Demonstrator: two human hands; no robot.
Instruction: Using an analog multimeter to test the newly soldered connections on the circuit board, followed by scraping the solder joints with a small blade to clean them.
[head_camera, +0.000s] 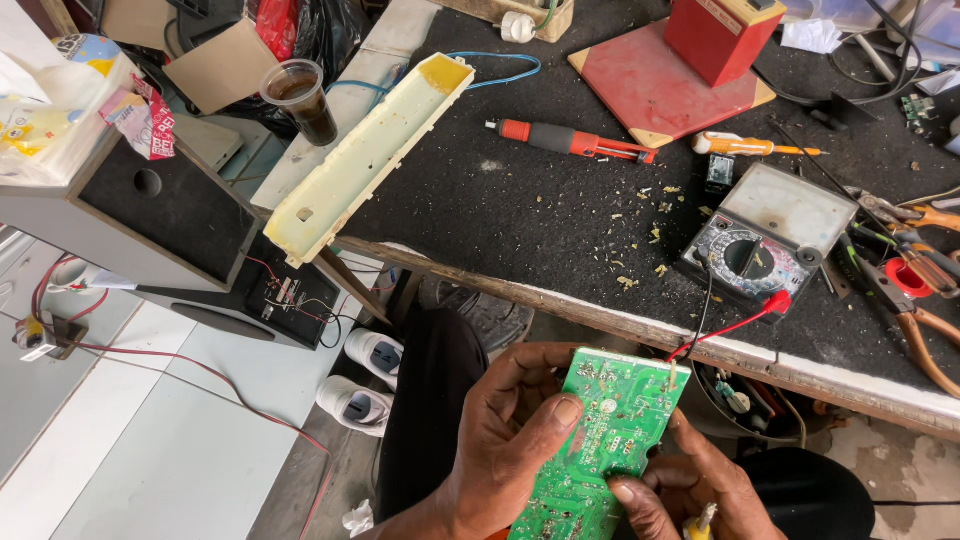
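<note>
Holding a green circuit board (605, 440) solder side up at bottom centre of the frame — left hand (510, 435) grips its left edge with the thumb across the face, right hand (690, 480) grasps the lower right edge and also pinches a small yellowish tool; can't tell what it is. Board is bare, out of any housing; a long cream plastic casing (365, 155) lies opened at upper left, half off the bench edge. A red lead (735, 322) runs from the analogue multimeter (765, 238) at right down to the board's top right corner, so my read is that disassembly is done and probing is under way. No sign of a fix or reassembly yet. Board looks dense with solder joints and white markings, no obvious burn visible — too small to be sure. A red-handled screwdriver (570, 140) lies on the black mat (520, 215), upper centre.
</note>
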